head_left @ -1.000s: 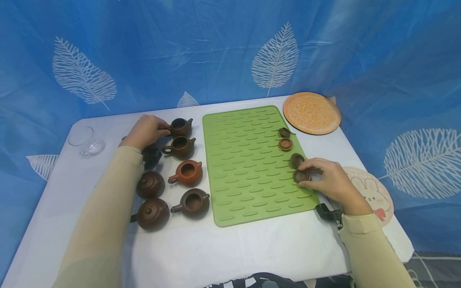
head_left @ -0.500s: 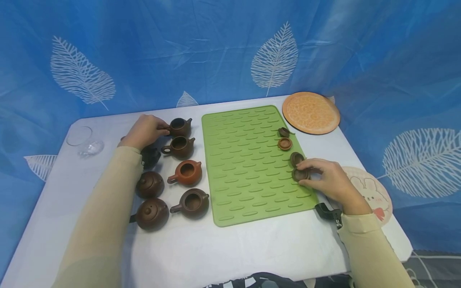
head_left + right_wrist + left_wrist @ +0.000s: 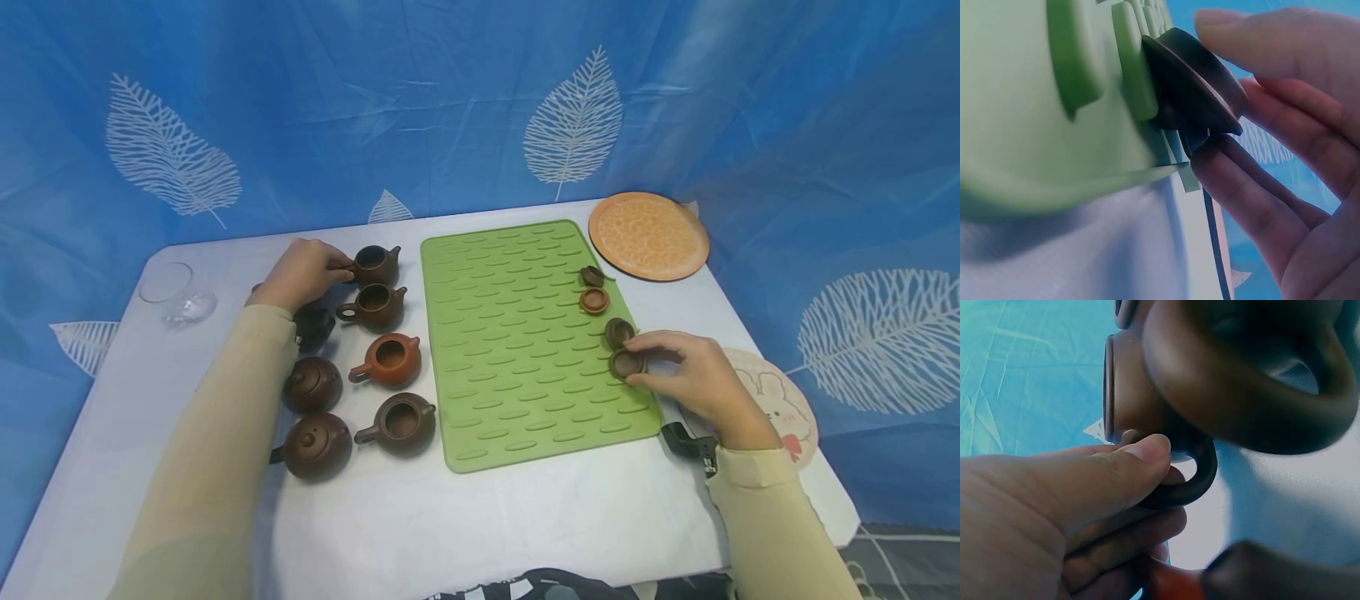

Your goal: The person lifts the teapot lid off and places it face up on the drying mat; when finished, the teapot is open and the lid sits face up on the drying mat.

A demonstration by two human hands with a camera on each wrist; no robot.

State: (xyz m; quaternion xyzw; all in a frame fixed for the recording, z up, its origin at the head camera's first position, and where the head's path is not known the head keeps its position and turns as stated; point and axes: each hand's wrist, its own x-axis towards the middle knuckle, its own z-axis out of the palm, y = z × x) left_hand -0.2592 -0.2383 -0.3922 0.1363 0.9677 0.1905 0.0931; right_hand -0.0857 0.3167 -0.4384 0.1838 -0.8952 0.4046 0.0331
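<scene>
My left hand (image 3: 303, 271) pinches the handle of a small brown teapot (image 3: 375, 265) without a lid; in the left wrist view thumb and fingers close on the loop handle (image 3: 1200, 481). Below it in the head view stand a second lidless brown teapot (image 3: 378, 308), an orange-red one (image 3: 393, 360) and a dark brown one (image 3: 407, 423). At the right edge of the green mat (image 3: 517, 333), my right hand (image 3: 693, 375) holds a small brown teapot lid (image 3: 1194, 75) between thumb and fingers; it is tilted in the right wrist view. Another lid (image 3: 618, 332) touches its upper side.
A dark teapot (image 3: 315, 327) and two lidded brown teapots (image 3: 313, 385) stand left of the lidless ones, partly behind my left forearm. Two more lids (image 3: 594, 300) lie farther up the mat. Clear glassware (image 3: 191, 308), an orange round mat (image 3: 649, 235) and a bunny mat (image 3: 780, 408) lie around.
My right hand has shifted slightly to the right, while the lid at its fingertips stays in about the same place. The left hand and teapots have not visibly moved.
</scene>
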